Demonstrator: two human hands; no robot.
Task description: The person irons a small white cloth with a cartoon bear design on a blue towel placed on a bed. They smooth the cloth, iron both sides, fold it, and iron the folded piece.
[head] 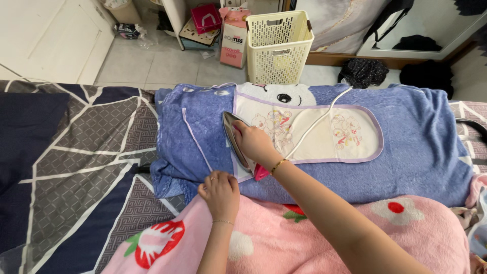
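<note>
**Op:** While the iron (234, 139) sat on the left end of the cream bib (309, 132), I logged the pressing step as under way. Bib lay flat on the folded blue blanket (421, 137), lilac binding all round, bear prints on the panel. Iron's steel sole pointed away from the wearer, pink heel toward the wrist.

**Obs:** Hands?

**Op:** Right hand (255, 143) was closed over the iron's handle, gripping it. Left hand (219, 192) was curled at the blanket's near edge, fingers bent down where blue met the pink strawberry blanket (314, 238). I couldn't tell if it pinched cloth or only pressed on it.

**Obs:** Cord?

**Op:** White cord (319, 119) ran from the iron across the bib's middle and off the far edge of the blanket. A lilac tie strap (195, 137) trailed loose to the left.

**Obs:** Next move, your read?

**Op:** Judging only: the right half of the bib looked unpressed, so a stroke rightward, and the cord wanted lifting clear first.

**Obs:** Surroundings?

**Op:** Grey and navy bedspread (76, 162) to the left. Cream laundry basket (278, 46) on the tiled floor beyond.
</note>
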